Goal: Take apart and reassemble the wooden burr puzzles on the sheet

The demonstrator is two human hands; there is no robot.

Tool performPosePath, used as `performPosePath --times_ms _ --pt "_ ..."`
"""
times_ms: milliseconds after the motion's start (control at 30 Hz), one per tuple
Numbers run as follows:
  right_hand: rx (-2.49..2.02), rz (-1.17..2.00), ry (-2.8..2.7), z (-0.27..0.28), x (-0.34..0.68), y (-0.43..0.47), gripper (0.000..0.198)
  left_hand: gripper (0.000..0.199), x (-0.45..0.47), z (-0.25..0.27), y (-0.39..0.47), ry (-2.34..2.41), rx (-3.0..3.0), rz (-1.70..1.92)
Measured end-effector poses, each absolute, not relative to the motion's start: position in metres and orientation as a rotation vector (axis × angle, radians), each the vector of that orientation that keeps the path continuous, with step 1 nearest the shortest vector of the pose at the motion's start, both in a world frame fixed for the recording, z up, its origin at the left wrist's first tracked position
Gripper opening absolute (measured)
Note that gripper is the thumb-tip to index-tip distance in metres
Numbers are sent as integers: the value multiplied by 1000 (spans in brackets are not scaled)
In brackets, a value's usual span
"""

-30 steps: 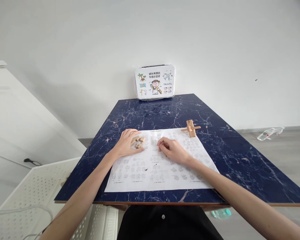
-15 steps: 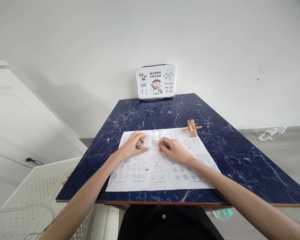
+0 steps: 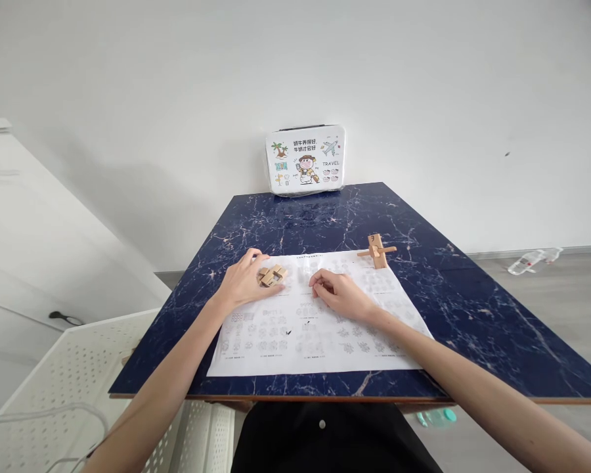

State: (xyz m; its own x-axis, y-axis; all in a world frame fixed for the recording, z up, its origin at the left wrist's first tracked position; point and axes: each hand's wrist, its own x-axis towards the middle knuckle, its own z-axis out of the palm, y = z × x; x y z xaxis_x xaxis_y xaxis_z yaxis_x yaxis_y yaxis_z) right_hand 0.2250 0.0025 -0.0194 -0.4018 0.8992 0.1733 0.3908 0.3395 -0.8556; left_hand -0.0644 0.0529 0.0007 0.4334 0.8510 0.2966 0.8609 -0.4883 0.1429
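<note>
My left hand (image 3: 243,279) rests on a printed sheet with its thumb and fingers spread apart around a small wooden interlocking puzzle (image 3: 274,276). The puzzle is made of notched wooden bars, crossed, with a dark mark on one of them. It lies on the paper, close to the palm and thumb. To the right of it, my right hand (image 3: 342,295) lies on the same paper sheet (image 3: 285,361), fingers curled in and nothing visible in them. Rows of small diagrams cover the sheet.
A second wooden puzzle (image 3: 378,252), with crossed bars and a mark, stands at the sheet's upper right corner. A white cartoon-printed case (image 3: 305,161) leans on the wall at the back of the blue marbled table (image 3: 315,226). A perforated white shelf (image 3: 79,361) stands left.
My left hand has drawn back to the left and its fingers have opened away from the puzzle. The puzzle now lies turned and more exposed. My right hand stays in place.
</note>
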Motion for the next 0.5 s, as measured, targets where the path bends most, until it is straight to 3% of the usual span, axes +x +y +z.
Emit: performPosePath --times_ms 200,500 --pt "-1130 981 -1960 -18 225 3 13 82 -61 8 48 -1637 -2799 -341" --pt "-1128 985 -1950 -20 225 3 12 89 -54 17 42 -1588 -3127 -512"
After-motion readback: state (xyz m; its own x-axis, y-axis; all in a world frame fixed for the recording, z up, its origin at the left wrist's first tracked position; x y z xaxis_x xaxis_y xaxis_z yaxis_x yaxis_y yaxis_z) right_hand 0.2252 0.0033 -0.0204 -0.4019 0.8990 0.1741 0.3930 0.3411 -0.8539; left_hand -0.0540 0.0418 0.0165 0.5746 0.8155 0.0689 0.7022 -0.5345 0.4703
